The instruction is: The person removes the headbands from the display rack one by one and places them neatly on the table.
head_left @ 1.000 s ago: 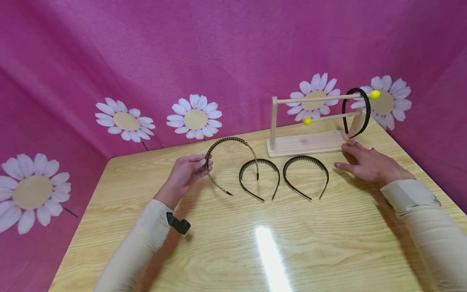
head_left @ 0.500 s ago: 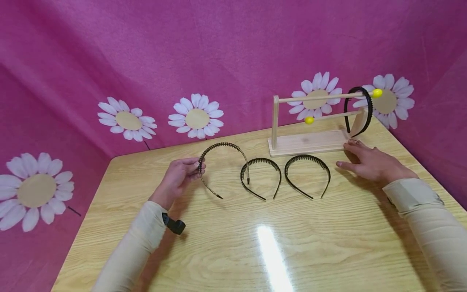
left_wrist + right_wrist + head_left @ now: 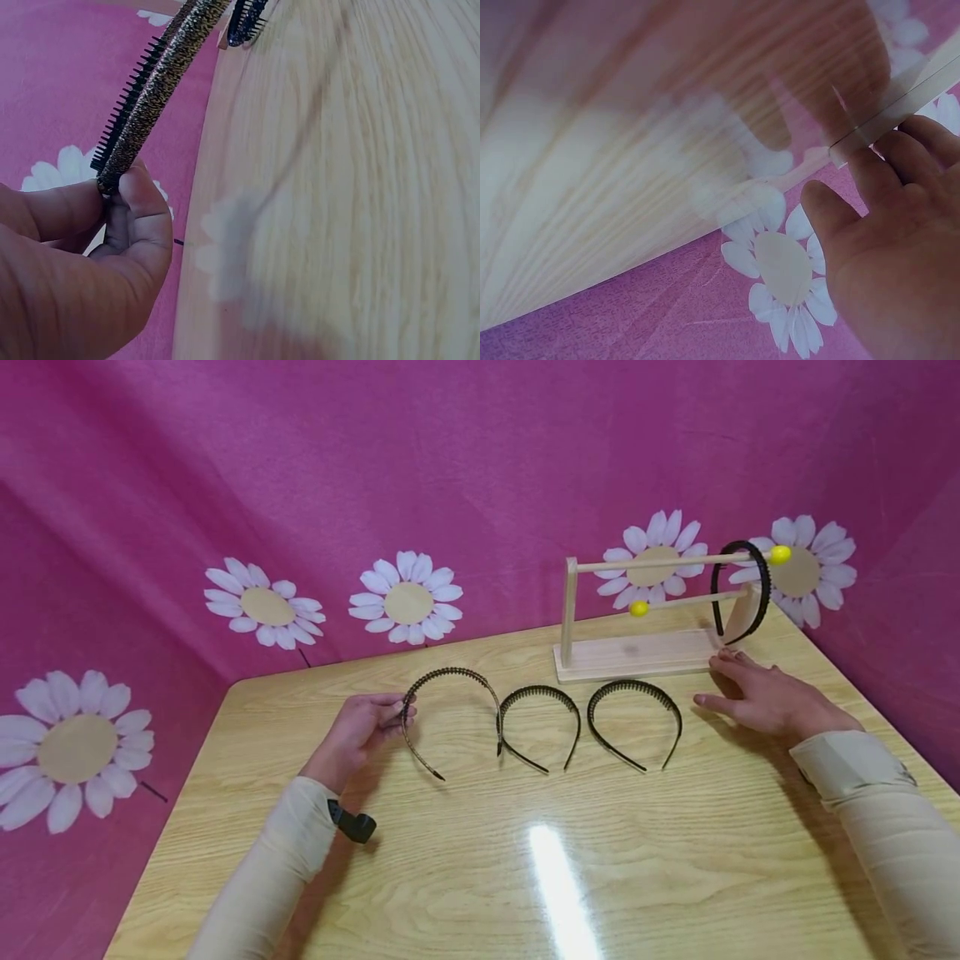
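My left hand (image 3: pixel 358 732) pinches a gold-and-black glitter headband (image 3: pixel 452 672) by its left side, its ends hanging down. The left wrist view shows this headband (image 3: pixel 166 82) between thumb and fingers, with a row of black comb teeth inside. Two black toothed headbands lie on the table: one headband (image 3: pixel 542 690) beside the held one, which overlaps its left edge in the head view, and another headband (image 3: pixel 634 684) further right. My right hand (image 3: pixel 776 700) has its fingers extended, fingertips at the front right corner of a wooden rack's base (image 3: pixel 637 655).
On the rack's upper rod (image 3: pixel 663 562) hangs a black headband (image 3: pixel 764 589), close to a yellow end knob (image 3: pixel 781 554). A shorter lower rod ends in another yellow knob (image 3: pixel 639 608). Behind the wooden table (image 3: pixel 450 877) hangs a pink flowered cloth (image 3: pixel 480 460).
My left hand has moved left and down with the glitter headband, bringing it down next to the black headbands. The right hand stays at the rack's base.
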`<state>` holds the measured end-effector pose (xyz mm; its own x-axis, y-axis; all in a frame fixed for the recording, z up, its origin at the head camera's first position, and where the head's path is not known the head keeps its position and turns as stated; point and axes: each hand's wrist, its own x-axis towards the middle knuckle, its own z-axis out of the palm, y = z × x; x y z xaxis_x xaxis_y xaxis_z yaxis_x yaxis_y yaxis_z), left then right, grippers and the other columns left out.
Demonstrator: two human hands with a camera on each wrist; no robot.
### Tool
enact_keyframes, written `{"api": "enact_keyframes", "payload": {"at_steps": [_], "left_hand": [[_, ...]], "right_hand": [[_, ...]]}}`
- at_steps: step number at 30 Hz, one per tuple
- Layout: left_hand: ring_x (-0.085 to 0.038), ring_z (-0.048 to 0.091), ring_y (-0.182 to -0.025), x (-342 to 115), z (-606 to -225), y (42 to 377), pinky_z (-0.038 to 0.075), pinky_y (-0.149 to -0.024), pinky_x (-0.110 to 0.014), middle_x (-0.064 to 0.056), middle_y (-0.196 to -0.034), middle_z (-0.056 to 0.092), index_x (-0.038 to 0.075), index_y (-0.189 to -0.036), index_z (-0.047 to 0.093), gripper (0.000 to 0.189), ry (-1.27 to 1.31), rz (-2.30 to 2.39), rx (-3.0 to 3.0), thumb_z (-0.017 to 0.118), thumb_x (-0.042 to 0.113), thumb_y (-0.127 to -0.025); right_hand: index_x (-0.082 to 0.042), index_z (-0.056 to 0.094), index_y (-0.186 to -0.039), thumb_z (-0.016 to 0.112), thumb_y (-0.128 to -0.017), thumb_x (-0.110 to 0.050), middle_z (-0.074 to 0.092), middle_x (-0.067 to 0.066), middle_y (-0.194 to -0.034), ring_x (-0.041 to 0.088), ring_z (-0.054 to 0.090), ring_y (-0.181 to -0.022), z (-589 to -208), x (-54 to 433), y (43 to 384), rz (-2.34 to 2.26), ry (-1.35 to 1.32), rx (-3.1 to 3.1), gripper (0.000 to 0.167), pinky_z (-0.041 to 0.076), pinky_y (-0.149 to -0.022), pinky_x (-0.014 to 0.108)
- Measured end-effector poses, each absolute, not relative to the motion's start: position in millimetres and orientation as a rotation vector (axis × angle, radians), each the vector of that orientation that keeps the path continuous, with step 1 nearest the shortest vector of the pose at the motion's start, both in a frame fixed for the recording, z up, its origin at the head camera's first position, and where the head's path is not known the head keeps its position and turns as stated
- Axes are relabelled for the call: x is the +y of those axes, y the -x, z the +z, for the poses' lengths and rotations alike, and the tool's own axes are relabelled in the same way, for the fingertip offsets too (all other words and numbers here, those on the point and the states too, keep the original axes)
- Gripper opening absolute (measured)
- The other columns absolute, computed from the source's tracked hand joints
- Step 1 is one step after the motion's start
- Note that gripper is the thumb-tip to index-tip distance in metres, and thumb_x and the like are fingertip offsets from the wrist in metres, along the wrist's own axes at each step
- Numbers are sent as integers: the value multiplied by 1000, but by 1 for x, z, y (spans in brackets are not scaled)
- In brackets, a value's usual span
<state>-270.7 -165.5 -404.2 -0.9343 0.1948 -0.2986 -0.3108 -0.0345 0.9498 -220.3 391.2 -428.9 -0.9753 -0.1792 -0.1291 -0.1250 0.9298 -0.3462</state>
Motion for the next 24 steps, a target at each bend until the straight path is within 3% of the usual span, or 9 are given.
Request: {"api": "enact_keyframes", "payload": {"at_steps": [8,11,21,24], "left_hand": [[-14,68,-81,-172,-410,271,58,-76,-27,-10,-92,72,-17,-131,55,31,141,2012,1936,49,-5,-103],[-15,67,-80,-174,-411,271,58,-73,-25,-9,-91,72,-16,-130,55,30,140,1985,1963,50,-4,-103],[-15,66,-78,-176,-415,273,58,-71,-25,-14,-95,72,-18,-129,56,30,123,1915,2009,51,-3,-103],[-15,66,-76,-176,-417,274,58,-69,-25,-14,-93,72,-18,-128,56,30,140,1906,2016,51,-3,-103]], "right_hand": [[-1,29,-154,49,-98,-63,16,30,-161,52,20,-143,-428,391,219,-508,232,2925,87,14,-110,73],[-4,39,-145,51,-98,-63,18,30,-160,52,20,-144,-428,390,219,-526,243,2934,76,16,-110,72],[-8,43,-135,51,-97,-63,19,30,-160,52,20,-144,-429,390,220,-518,250,2946,67,17,-109,73],[-5,37,-147,51,-97,-63,18,30,-160,52,20,-144,-429,391,221,-503,251,2942,78,17,-109,73]]}}
